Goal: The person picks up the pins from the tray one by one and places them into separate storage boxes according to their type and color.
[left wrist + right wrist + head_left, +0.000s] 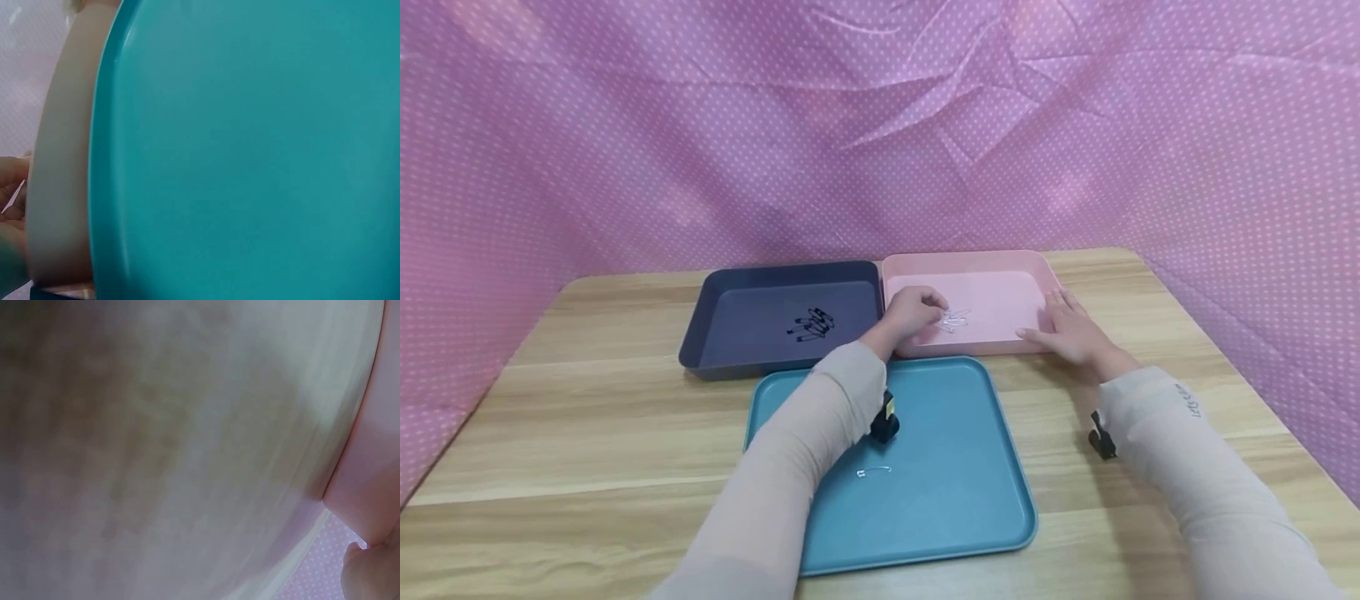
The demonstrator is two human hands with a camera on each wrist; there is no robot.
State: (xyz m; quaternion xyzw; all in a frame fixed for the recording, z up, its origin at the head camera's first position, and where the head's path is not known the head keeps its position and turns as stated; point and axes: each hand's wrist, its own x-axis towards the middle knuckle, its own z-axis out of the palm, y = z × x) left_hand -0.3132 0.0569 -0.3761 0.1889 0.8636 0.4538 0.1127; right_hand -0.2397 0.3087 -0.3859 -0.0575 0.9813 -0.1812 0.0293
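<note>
In the head view my left hand [912, 313] reaches into the near left part of the pink tray [1000, 287], fingers bent. Its fingertips are right at a small heap of silver safety pins [955, 320]; I cannot tell whether they pinch one. The left wrist view shows those bent fingers [14, 194] past the tray's side wall. My right hand [1070, 329] rests at the pink tray's near right corner, fingers straight along the right rim and thumb spread toward the front. One silver safety pin [874, 472] lies on the teal tray [940, 500].
A dark grey tray [752, 308] stands left of the pink one, holding several black safety pins [812, 325]. The teal tray lies in front of both, partly under my left forearm. All rest on a wooden table [587, 417], with pink dotted cloth [820, 150] around it.
</note>
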